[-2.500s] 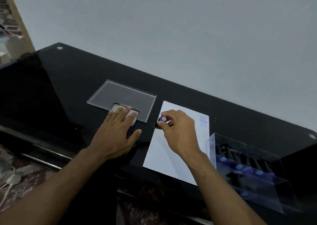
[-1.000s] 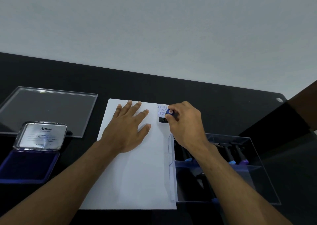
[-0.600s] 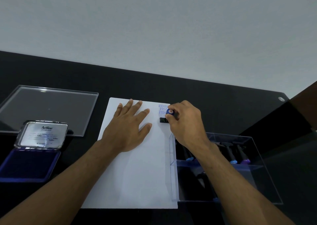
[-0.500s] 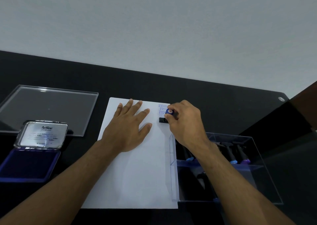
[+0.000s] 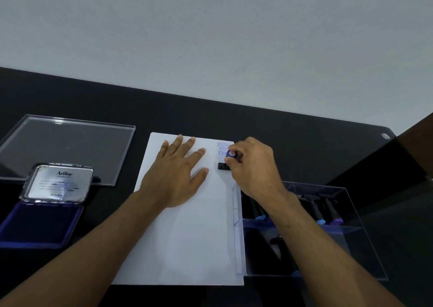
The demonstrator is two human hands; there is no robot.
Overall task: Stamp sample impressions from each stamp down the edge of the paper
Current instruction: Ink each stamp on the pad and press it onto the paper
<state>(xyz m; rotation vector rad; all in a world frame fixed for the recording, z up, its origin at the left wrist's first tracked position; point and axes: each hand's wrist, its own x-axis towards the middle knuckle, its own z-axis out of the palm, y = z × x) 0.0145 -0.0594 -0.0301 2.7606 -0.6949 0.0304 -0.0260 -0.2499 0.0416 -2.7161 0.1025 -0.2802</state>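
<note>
A white sheet of paper (image 5: 187,241) lies on the black table (image 5: 293,142). My left hand (image 5: 178,173) rests flat on its upper part, fingers spread. My right hand (image 5: 253,166) grips a stamp (image 5: 228,160) with a blue handle and a black base, set down on the paper's right edge. Blue printed impressions (image 5: 222,148) show just above the stamp, near the top right corner. An open blue ink pad (image 5: 39,224) with a silver lid sits at the left.
A clear plastic box (image 5: 351,248) holding several more stamps stands against the paper's right edge. Its clear lid (image 5: 65,142) lies flat at the back left. A grey wall rises behind the table.
Earlier my left hand was at the ink pad and my right held the stamp at the paper's left. Both now sit on the paper, stamp at its right edge, barely moving in the last second.
</note>
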